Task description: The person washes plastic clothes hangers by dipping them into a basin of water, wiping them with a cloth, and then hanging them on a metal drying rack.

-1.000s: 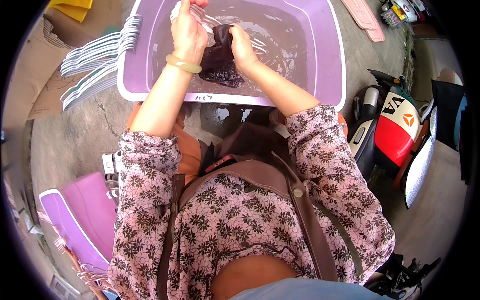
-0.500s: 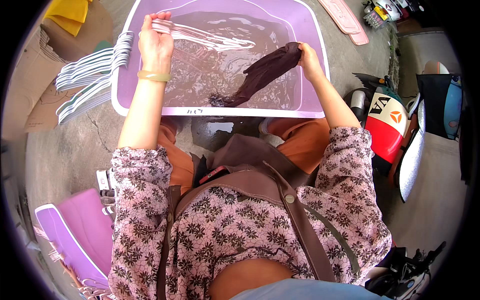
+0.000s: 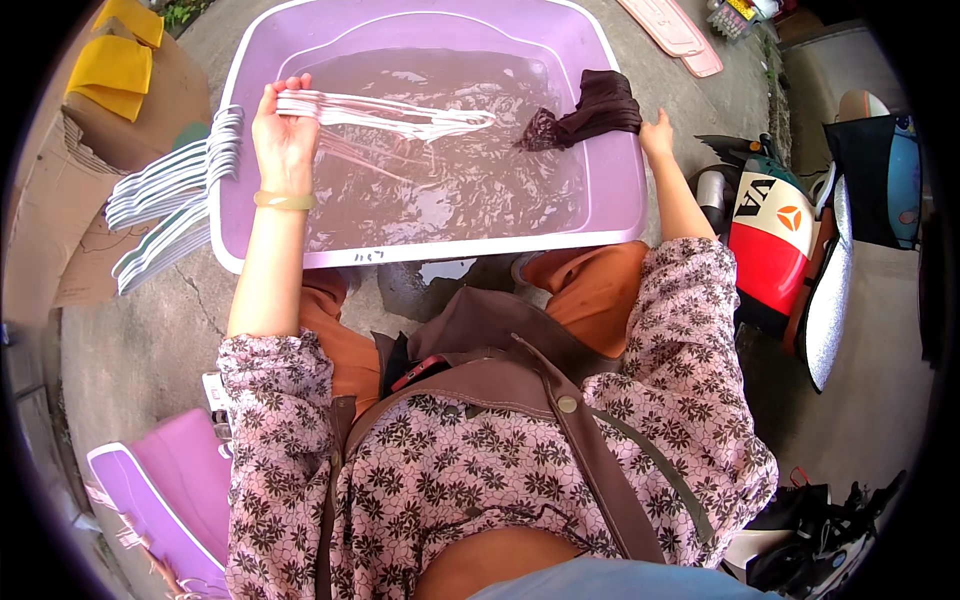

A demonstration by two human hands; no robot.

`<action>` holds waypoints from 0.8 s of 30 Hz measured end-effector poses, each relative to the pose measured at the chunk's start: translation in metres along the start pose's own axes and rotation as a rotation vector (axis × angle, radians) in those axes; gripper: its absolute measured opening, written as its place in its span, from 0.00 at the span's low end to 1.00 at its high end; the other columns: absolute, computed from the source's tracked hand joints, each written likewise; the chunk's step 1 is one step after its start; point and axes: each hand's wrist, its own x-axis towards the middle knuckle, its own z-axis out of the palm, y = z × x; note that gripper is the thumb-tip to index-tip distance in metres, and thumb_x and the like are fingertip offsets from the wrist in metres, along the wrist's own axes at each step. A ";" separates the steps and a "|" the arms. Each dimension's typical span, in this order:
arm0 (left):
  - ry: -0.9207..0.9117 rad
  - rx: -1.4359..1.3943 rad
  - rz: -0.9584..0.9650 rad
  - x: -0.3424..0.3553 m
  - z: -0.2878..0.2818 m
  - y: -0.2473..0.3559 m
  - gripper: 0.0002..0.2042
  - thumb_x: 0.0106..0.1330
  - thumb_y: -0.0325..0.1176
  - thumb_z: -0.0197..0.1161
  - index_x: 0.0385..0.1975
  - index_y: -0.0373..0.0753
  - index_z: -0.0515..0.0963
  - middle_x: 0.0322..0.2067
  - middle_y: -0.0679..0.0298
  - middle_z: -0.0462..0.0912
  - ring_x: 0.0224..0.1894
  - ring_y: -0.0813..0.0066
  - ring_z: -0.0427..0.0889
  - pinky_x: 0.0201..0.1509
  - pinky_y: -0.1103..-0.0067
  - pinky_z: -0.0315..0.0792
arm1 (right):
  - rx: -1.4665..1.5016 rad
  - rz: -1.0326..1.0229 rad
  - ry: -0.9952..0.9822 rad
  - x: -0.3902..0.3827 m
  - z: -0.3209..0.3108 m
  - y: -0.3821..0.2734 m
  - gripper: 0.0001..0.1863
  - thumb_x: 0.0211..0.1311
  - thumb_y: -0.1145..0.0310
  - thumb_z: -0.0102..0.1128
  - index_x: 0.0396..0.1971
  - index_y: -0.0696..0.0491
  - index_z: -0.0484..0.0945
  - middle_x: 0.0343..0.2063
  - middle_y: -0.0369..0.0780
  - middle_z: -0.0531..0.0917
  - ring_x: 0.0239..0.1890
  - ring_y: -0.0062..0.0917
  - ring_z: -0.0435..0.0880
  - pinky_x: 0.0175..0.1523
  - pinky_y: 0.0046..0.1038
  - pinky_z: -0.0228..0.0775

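Observation:
My left hand (image 3: 287, 140) is closed around a bunch of white clothes hangers (image 3: 400, 116), held over the grayish water of a large purple tub (image 3: 300, 30). A wet dark brown cloth (image 3: 605, 108) hangs over the tub's right rim, its lacy end lying inside toward the water. Just outside that rim is my right hand (image 3: 657, 137), its thumb and a finger spread apart next to the cloth's outer edge. Whether hidden fingertips still touch the cloth is hard to see.
More white hangers (image 3: 165, 195) hook over the tub's left rim. Beyond them stand cardboard boxes (image 3: 40, 190) with yellow cloths (image 3: 112, 75). A second purple tub (image 3: 165, 500) lies at lower left. At right are a red and white scooter panel (image 3: 770, 250) and a pink board (image 3: 665, 25).
The dark cloth has gone from stretched over the water in my right hand to draped on the right rim. My right hand has let it go. My left hand keeps the hangers.

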 end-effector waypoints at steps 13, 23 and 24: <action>-0.145 -0.367 -0.371 -0.016 0.005 0.045 0.11 0.67 0.31 0.40 0.31 0.30 0.67 0.31 0.54 0.72 0.44 0.57 0.72 0.57 0.61 0.59 | 0.596 -0.733 -0.799 -0.175 0.056 -0.258 0.61 0.32 0.51 0.75 0.63 0.57 0.44 0.62 0.49 0.51 0.65 0.36 0.49 0.67 0.35 0.40; -0.282 -0.225 -0.282 -0.043 0.019 0.062 0.11 0.67 0.34 0.42 0.29 0.35 0.70 0.29 0.61 0.75 0.41 0.62 0.75 0.56 0.62 0.62 | 0.493 -1.007 -0.682 -0.184 0.033 -0.283 0.27 0.43 0.64 0.69 0.43 0.57 0.66 0.35 0.39 0.72 0.40 0.27 0.72 0.45 0.28 0.66; -0.319 -0.245 -0.292 -0.042 0.018 0.063 0.11 0.67 0.34 0.43 0.30 0.35 0.70 0.30 0.61 0.75 0.41 0.63 0.75 0.56 0.62 0.61 | 0.458 -1.258 -0.466 -0.185 0.025 -0.290 0.25 0.44 0.64 0.68 0.41 0.57 0.67 0.32 0.38 0.72 0.37 0.25 0.72 0.42 0.28 0.66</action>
